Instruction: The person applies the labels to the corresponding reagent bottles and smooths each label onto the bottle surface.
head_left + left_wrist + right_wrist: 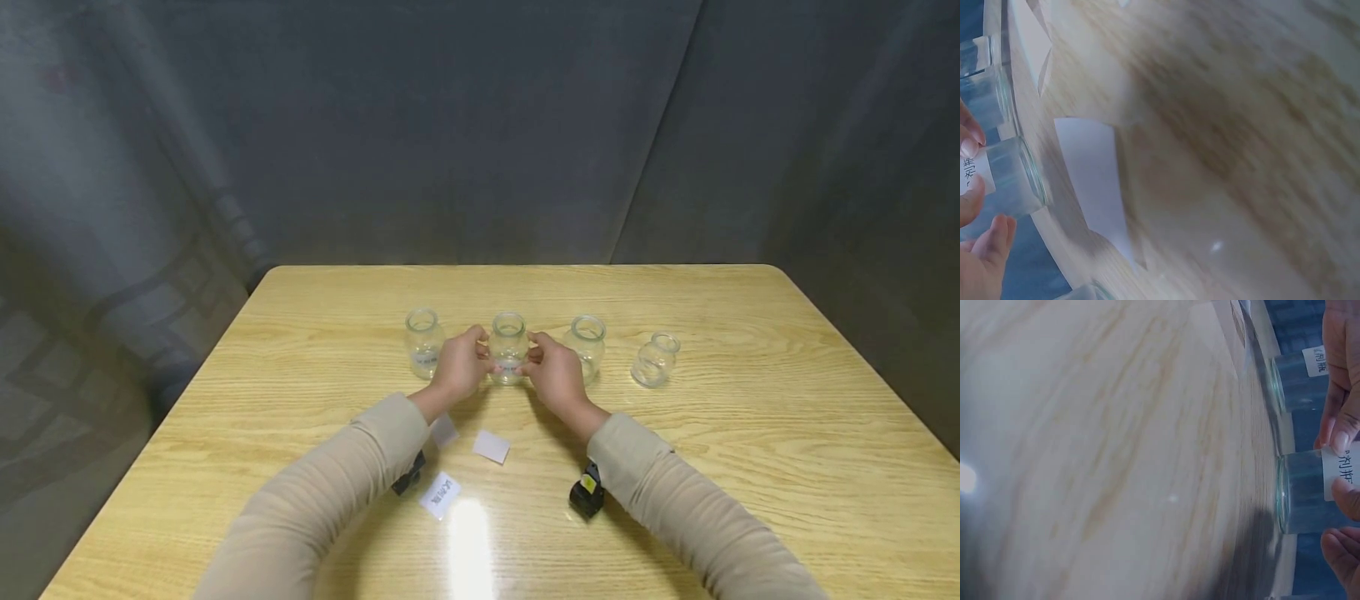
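Glass jar (509,329) stands upright on the wooden table between both hands, a white label with dark writing across its front. From its left side, the left hand (459,367) grips it with the thumb over the label's edge. The right hand (557,372) holds the opposite side, its thumb on the label too. Close up in the left wrist view, the label (984,174) lies against the glass (1013,181). In the right wrist view the label (1337,469) sits between the two thumbs, and fingers of the right hand (1342,547) curl beside the jar.
Another labelled jar (422,337) stands left. To the right are a jar (588,337) and a smaller jar (654,362). Nearer lie a written label (441,495) and paper pieces (491,446). Black devices (587,493) show by the sleeves.
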A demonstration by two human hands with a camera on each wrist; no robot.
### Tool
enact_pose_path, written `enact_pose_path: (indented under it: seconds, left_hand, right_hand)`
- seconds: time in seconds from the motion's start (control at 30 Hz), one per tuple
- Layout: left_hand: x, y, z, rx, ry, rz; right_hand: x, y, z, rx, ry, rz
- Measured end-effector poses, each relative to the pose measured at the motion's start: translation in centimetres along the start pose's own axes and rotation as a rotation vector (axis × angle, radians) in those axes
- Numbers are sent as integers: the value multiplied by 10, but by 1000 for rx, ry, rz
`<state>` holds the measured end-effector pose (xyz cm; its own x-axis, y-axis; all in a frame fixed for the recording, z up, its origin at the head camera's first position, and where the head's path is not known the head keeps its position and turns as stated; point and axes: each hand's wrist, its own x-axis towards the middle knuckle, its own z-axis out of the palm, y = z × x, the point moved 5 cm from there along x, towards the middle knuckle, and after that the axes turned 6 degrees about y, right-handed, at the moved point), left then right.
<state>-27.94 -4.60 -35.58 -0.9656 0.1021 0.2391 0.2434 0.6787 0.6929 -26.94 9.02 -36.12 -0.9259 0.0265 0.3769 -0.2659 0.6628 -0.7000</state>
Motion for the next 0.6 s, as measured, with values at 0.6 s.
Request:
enact_pose_path:
  seconds: [0.6]
  left_hand:
    - [-4,-14,-5,-141,-83,-155]
  right_hand:
    - [-6,6,1,107,-111,91]
